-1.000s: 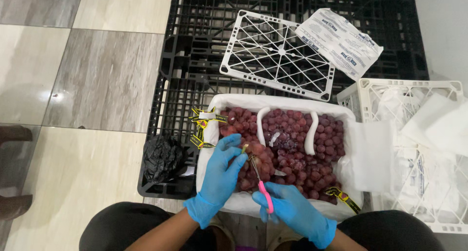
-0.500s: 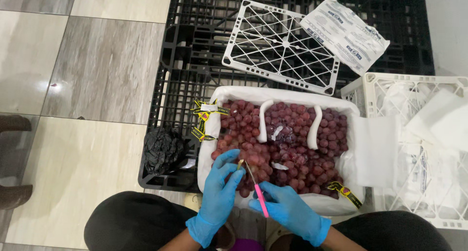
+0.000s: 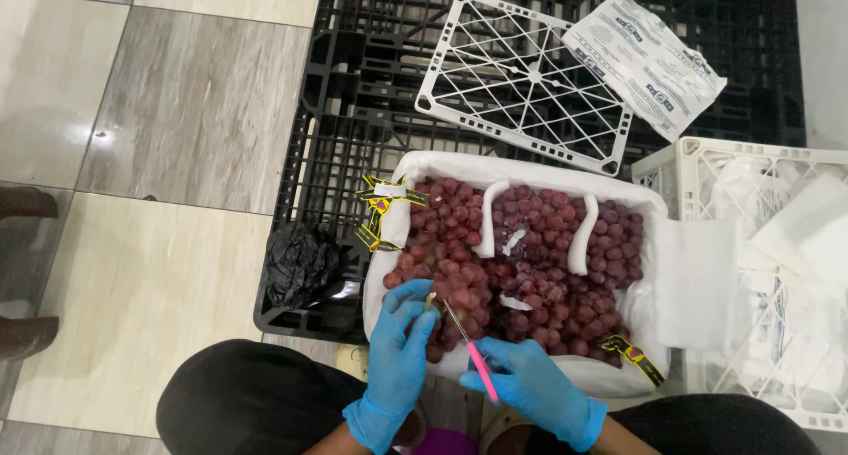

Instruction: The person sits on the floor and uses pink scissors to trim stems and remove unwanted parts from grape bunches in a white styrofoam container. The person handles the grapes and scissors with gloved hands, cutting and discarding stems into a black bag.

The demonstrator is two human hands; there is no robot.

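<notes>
While both hands wear blue gloves, the left hand [image 3: 399, 349] curls its fingers round a small stem at the near left edge of the grapes [image 3: 521, 269], pinching it between thumb and fingertips. Just beside it, the right hand [image 3: 534, 386] is closed on pink-handled scissors [image 3: 470, 353], whose thin blades point up and left toward that stem; I cannot tell whether the blades are apart. Those red grapes fill a white-lined box [image 3: 521, 170], with two white foam strips [image 3: 580, 234] lying across the far half and yellow-and-black tags [image 3: 380, 212] at the far left corner. This box sits on a black plastic pallet [image 3: 353, 110]. A crumpled black bag [image 3: 302, 262] lies at the pallet's near left corner. Farther back rest a white lattice lid [image 3: 521, 75] and a printed white packet [image 3: 649, 62]. A white crate [image 3: 751, 278] with paper stands to the right. Grey and beige floor tiles [image 3: 150, 119] spread to the left.
</notes>
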